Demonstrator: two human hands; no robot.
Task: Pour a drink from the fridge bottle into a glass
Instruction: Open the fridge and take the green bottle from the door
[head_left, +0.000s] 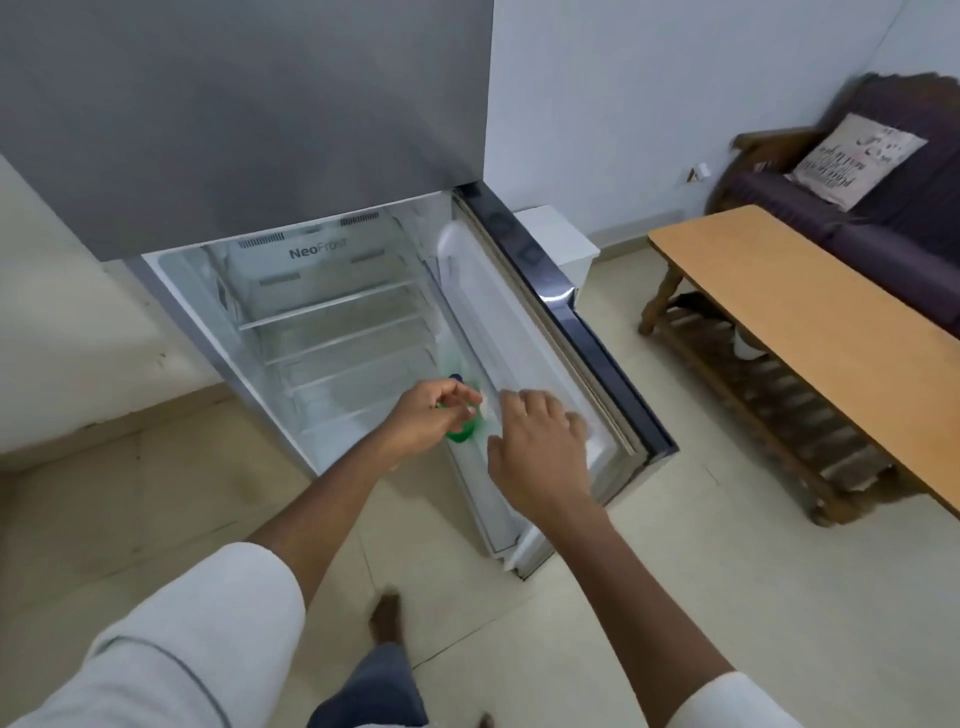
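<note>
The grey fridge (249, 124) stands with its lower door (587, 353) swung open to the right. A green bottle (465, 428) with a dark blue cap stands in the door's bottom rack. My left hand (426, 415) is closed around the bottle's upper part. My right hand (535, 441) hovers just right of the bottle, over the door rack, fingers spread and holding nothing. The bottle's lower body is hidden behind my left hand and the rack. No glass is in view.
The fridge shelves (332, 312) hold nothing that I can see. A long wooden table (810, 332) stands to the right, with a dark sofa and a cushion (857, 161) behind it. A small white unit (556, 234) sits by the wall. My foot (387, 618) is on the tiled floor.
</note>
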